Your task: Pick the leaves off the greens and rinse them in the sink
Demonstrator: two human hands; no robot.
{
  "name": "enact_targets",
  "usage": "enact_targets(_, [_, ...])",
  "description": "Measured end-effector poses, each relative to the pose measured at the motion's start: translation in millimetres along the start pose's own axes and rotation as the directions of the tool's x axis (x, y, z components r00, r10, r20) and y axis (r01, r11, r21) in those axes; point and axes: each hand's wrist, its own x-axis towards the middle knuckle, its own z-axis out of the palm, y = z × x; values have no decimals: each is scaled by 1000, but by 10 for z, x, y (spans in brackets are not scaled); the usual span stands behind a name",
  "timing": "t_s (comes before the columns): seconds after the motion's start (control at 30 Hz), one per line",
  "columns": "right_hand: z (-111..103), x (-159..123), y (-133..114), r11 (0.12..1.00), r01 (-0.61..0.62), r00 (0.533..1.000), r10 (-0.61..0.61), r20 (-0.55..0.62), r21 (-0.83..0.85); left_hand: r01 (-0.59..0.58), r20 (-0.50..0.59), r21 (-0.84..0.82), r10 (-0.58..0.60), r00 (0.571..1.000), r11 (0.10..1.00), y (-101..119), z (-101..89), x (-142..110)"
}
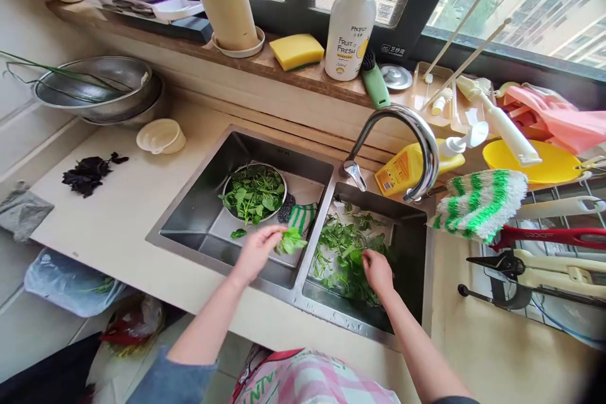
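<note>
My left hand [258,250] is closed on a small bunch of leafy greens [290,240], held above the left basin near the divider. In the right basin, my right hand [378,273] pinches at the edge of a larger heap of leafy greens [341,252], its fingertips among the leaves. A round bowl of picked greens [254,194] sits in the left basin [189,214]. Beside that bowl lie a dark scrubber [286,208] and a green-and-white striped cloth [303,217]. One loose leaf [238,233] rests on the basin floor.
A chrome faucet [428,145] arches over the right basin. Behind it stands a yellow bottle [400,170]. On the right, a dish rack holds scissors [544,271] and a striped cloth [483,205]. Metal bowls [99,85], a cream cup [161,136] and dark leaves [89,175] occupy the left counter.
</note>
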Motion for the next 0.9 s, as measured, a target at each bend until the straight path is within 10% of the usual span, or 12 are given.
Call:
enact_targets(0.2, [318,1053,-525,931,-192,981,178,74,310,61,-237,451,53,970,890,-310,-906,1044])
enact_targets(0.37, [556,1431,-648,839,-316,948,265,176,442,243,-255,753,-69,964,612,-414,-1033,1567])
enact_targets(0.47, [492,1347,-554,770,-382,924,300,238,511,42,-188,766,162,969,641,-207,-649,1411])
enact_targets(0.63, [60,860,-462,539,-483,875,327,357,690,-421,248,363,350,904,831,175,541,730])
enact_targets(0.77, [-244,377,-561,268,-506,857,262,444,820,-454,395,223,345,851,863,77,1329,376])
enact_targets(0.9, [-356,25,-599,277,-432,902,152,405,858,-343,469,284,182,864,895,-137,1554,262])
